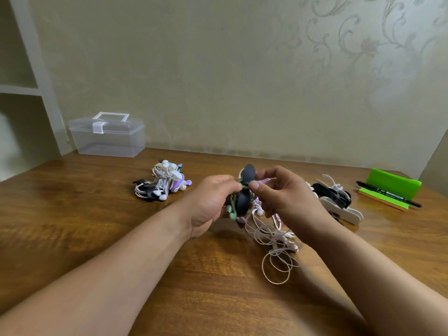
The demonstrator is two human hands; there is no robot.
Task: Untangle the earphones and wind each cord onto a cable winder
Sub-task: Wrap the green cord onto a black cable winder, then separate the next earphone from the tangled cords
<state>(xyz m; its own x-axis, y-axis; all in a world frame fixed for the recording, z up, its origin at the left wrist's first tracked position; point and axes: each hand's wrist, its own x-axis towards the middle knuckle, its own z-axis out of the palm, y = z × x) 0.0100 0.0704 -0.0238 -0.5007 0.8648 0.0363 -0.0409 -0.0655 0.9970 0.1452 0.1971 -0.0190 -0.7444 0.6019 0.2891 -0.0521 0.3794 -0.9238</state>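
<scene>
Above the middle of the wooden table [97,214], my left hand [213,202] grips a black cable winder [244,190] with a green earphone cord [233,202] wrapped on it. My right hand [278,192] pinches the green cord at the winder's waist. Green earbuds hang below my left hand. Under my right hand lies a tangle of pale pink and white earphone cords [276,251], partly hidden by that hand. A pile of wound earphones [162,183] sits to the left.
A clear plastic box [108,134] with a white latch stands at the back left. Spare black and white winders [337,197] lie at the right. Beyond them a green stand [392,183] and a black marker [388,194] rest near the table's right edge.
</scene>
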